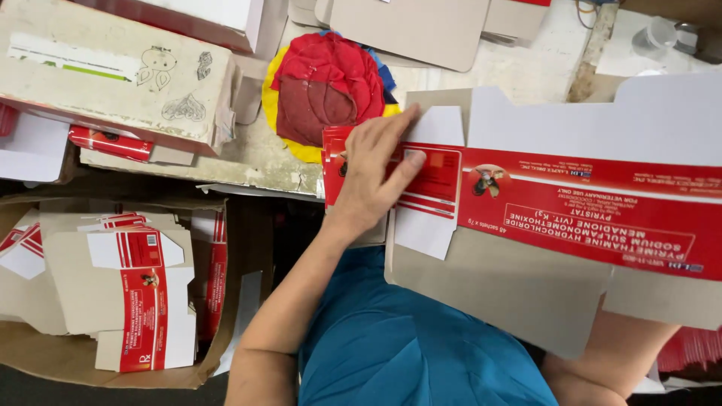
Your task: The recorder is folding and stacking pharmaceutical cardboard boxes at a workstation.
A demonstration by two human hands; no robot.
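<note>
Flat carton blank (571, 225), red and white print on grey board, lies across the table (256, 154) at three o'clock: light, stiff, creasable; best held by its edges. Left hand (372, 177), fingers spread flat, presses its left end. Right hand hidden beneath the blank; grip unknowable.

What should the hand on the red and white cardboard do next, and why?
Probably press the end panel over and crease it. The left hand lies flat on the left end of the unfolded carton blank, thumb on the red panel, and the blank is still flat. The right hand is hidden beneath the blank.
</note>
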